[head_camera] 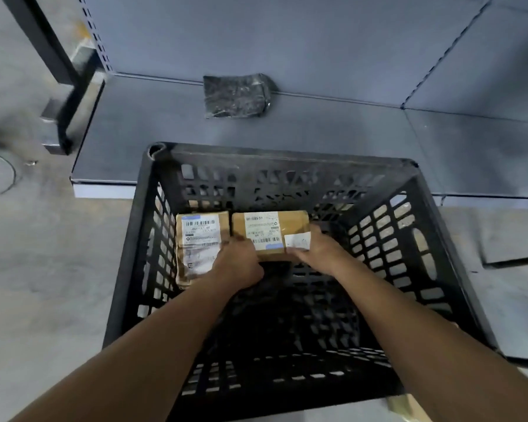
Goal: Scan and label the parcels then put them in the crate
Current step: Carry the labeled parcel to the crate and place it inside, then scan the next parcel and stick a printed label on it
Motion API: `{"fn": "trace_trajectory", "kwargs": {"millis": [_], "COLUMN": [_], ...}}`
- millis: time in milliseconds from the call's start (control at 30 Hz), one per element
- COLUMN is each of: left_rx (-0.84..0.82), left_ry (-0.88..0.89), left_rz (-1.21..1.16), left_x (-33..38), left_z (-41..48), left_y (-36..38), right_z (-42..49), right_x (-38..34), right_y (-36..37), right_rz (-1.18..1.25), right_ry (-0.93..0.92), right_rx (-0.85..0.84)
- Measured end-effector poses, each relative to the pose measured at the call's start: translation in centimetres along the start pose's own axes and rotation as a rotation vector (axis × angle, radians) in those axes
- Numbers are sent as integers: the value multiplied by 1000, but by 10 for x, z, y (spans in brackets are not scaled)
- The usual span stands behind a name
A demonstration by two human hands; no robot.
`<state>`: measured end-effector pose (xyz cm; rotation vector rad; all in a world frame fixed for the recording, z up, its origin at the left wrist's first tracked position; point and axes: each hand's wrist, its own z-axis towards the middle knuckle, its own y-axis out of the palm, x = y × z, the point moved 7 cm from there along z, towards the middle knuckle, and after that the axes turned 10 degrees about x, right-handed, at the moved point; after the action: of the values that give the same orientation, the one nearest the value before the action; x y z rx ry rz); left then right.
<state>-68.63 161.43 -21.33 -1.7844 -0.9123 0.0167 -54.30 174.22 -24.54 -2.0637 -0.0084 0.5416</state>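
A brown cardboard parcel (269, 229) is sitting low inside the black crate (287, 155), towards the far wall, and both hands are holding it. The left hand (237, 263) is gripping the parcel's near left corner with its fingers curled over the edge. The right hand (317, 251) is gripping the right end, with the thumb lying up along that end and the fingers wrapping the near edge. Whether the parcel is already resting on the crate bottom cannot be told. Its top is facing up and is showing a white barcode label, with a smaller white sticker (297, 240) lying just beside the right hand's fingers.

Just to the left, a second brown parcel (200, 239) is lying in the crate's far left corner, also label up, its right side running close along the held parcel; the left hand is partly covering its near right corner.

The crate is standing on a grey floor (43, 269), its far rim reaching over the front edge of a low grey shelf (317, 126). A black plastic-wrapped package (237, 95) is lying on that shelf, well apart from the crate, against the back panel. A dark upright post (43, 41) is standing at the shelf's left end. A piece of cardboard (409, 406) is showing at the bottom right, past the crate's near corner.
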Motion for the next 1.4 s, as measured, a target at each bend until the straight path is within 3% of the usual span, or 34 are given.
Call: {"fn": "trace_trajectory", "kwargs": {"millis": [233,400,600,733,1067,1200,1400], "left_rx": [-25,-29,-139,-123,146,250,425], "left_ry": [147,205,123,17,-110,-194,-311], "left_rz": [234,283,311,251,174,173,212], "left_x": [-2,-8,-3,25,112,119,75], "left_z": [-8,-4,-60,-130,-343,-456,-569], "left_y": [16,22,-21,-110,-420,-506,-585], "right_z": [13,12,-45,-124,-360,-451,-538], "right_x": [2,4,-29,-81,-256,-320,-434], "right_y": [25,32,-32,-119,-349,-390,-410], "right_rz": [45,28,-88,-96,-1,52,-25], "right_ry": [93,68,-26,-75,-295,-372,-659], "right_rx": [14,-66,-110,-95,31,-23,-12]}}
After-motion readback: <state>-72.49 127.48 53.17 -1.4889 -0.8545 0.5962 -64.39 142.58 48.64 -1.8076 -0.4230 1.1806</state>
